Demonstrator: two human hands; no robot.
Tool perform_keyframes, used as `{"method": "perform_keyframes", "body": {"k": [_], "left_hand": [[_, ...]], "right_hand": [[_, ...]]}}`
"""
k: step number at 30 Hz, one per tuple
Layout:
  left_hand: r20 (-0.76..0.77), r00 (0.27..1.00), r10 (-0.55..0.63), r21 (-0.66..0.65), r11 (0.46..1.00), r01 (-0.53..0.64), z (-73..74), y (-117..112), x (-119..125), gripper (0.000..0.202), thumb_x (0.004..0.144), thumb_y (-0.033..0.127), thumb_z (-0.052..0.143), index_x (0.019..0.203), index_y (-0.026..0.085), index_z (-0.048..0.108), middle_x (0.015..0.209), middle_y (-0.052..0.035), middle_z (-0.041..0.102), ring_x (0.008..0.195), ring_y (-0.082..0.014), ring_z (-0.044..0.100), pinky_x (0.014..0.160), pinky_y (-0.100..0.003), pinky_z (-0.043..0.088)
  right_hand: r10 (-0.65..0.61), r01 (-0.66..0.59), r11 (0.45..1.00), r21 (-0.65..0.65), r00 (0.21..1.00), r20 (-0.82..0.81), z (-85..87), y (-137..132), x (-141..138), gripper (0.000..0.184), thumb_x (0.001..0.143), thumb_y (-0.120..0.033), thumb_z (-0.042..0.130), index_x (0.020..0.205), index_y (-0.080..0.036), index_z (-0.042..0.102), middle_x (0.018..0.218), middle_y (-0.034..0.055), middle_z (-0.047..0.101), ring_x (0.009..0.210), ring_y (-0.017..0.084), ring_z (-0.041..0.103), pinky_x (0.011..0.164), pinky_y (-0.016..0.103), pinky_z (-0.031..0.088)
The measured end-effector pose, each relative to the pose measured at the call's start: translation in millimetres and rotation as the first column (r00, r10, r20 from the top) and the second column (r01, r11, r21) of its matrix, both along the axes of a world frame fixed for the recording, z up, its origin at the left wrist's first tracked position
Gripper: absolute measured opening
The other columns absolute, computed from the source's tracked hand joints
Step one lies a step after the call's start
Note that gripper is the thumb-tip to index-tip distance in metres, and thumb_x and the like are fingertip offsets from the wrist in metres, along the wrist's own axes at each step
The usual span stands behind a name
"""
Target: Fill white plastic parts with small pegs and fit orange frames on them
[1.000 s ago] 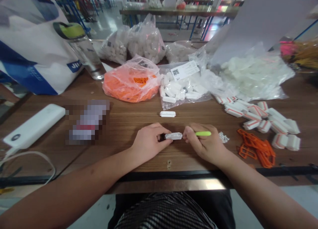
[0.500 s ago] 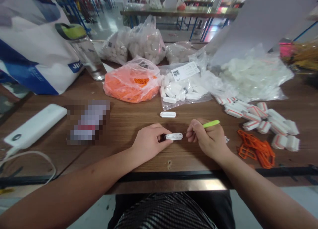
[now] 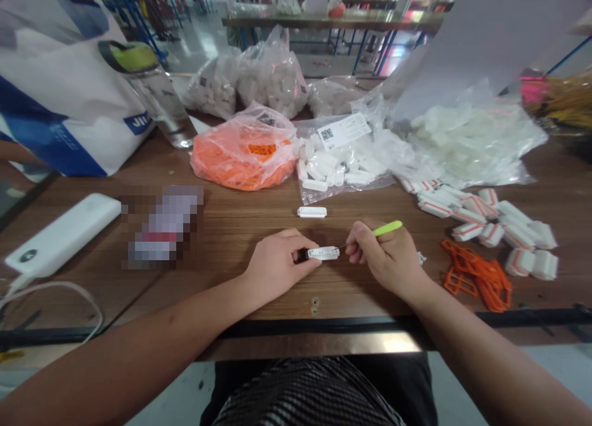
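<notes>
The left hand (image 3: 280, 259) grips a small white rectangular plastic piece (image 3: 322, 253) above the brown wooden desk (image 3: 231, 235), while the right hand (image 3: 386, 259) pinches a lime-green-handled metal pick (image 3: 387, 229), its thin tip at the piece's end.

Orange plastic frames (image 3: 467, 264) seemingly block the right hand (image 3: 386, 259).

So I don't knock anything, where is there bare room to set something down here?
Bare wood shows between the blurred object and the small white part, above the left hand. A narrower strip runs from that part to the white blocks, above the right hand. It's crowded behind, with the orange bag and clear bags, and at right by the orange frames.
</notes>
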State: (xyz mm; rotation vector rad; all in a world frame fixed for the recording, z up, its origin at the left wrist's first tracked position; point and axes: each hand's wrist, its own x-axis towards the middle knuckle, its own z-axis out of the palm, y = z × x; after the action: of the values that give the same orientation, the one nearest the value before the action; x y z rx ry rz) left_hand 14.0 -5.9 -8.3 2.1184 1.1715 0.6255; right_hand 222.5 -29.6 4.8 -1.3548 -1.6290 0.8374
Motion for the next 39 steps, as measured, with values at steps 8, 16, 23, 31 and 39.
{"method": "perform_keyframes", "body": {"k": [8, 16, 23, 31, 39], "left_hand": [[0.001, 1.0, -0.005, -0.006, 1.0, 0.005, 0.6, 0.0, -0.6, 0.016, 0.078, 0.025, 0.071, 0.094, 0.024, 0.075, 0.079, 0.0012, 0.065, 0.061, -0.0107, 0.053, 0.061, -0.025, 0.042], [0.007, 1.0, 0.001, -0.001, 1.0, -0.001, -0.7, -0.5, -0.7, 0.016, 0.078, 0.026, 0.071, 0.094, 0.025, 0.075, 0.079, 0.0015, 0.065, 0.061, -0.0106, 0.053, 0.061, -0.026, 0.042], [0.01, 1.0, 0.007, -0.006, 1.0, -0.007, 0.5, 0.8, 0.5, 0.015, 0.078, 0.024, 0.071, 0.092, 0.023, 0.075, 0.077, 0.0013, 0.064, 0.06, -0.0104, 0.052, 0.06, -0.026, 0.042], [0.023, 1.0, 0.006, 0.009, 1.0, -0.006, 1.7, -0.2, 0.5, 0.013, 0.079, 0.025, 0.069, 0.091, 0.022, 0.074, 0.076, 0.0011, 0.064, 0.059, -0.0105, 0.052, 0.06, -0.025, 0.042], [0.014, 1.0, 0.006, -0.011, 1.0, -0.006, 1.0, 0.4, -0.4, 0.014, 0.08, 0.024, 0.069, 0.093, 0.023, 0.074, 0.079, 0.0014, 0.063, 0.06, -0.0101, 0.052, 0.06, -0.025, 0.042]], "right_hand": [[-0.038, 0.036, 0.999, -0.024, 0.996, -0.075, -0.6, -0.1, -3.0, 0.042, 0.095, -0.041, 0.045, 0.065, -0.015, 0.059, 0.056, 0.001, 0.061, 0.044, 0.009, 0.059, 0.04, 0.017, 0.045], [-0.057, 0.056, 0.998, -0.021, 0.998, -0.009, -1.1, 0.9, -3.2, 0.043, 0.096, -0.042, 0.044, 0.066, -0.016, 0.06, 0.056, 0.0005, 0.062, 0.044, 0.009, 0.059, 0.043, 0.019, 0.046], [-0.051, 0.039, 0.998, 0.059, 0.975, 0.216, 5.1, -3.4, -6.1, 0.04, 0.097, -0.039, 0.041, 0.068, -0.018, 0.058, 0.056, 0.0012, 0.063, 0.049, 0.012, 0.061, 0.051, 0.024, 0.047], [-0.046, 0.033, 0.994, 0.106, 0.991, 0.123, 2.7, -5.8, -7.3, 0.039, 0.097, -0.037, 0.042, 0.067, -0.018, 0.059, 0.059, 0.002, 0.063, 0.049, 0.011, 0.06, 0.049, 0.024, 0.048], [-0.058, 0.059, 0.998, 0.017, 0.996, -0.068, 2.1, -2.9, -5.8, 0.041, 0.096, -0.039, 0.045, 0.066, -0.017, 0.059, 0.056, 0.0004, 0.061, 0.044, 0.009, 0.059, 0.041, 0.019, 0.045]]}}
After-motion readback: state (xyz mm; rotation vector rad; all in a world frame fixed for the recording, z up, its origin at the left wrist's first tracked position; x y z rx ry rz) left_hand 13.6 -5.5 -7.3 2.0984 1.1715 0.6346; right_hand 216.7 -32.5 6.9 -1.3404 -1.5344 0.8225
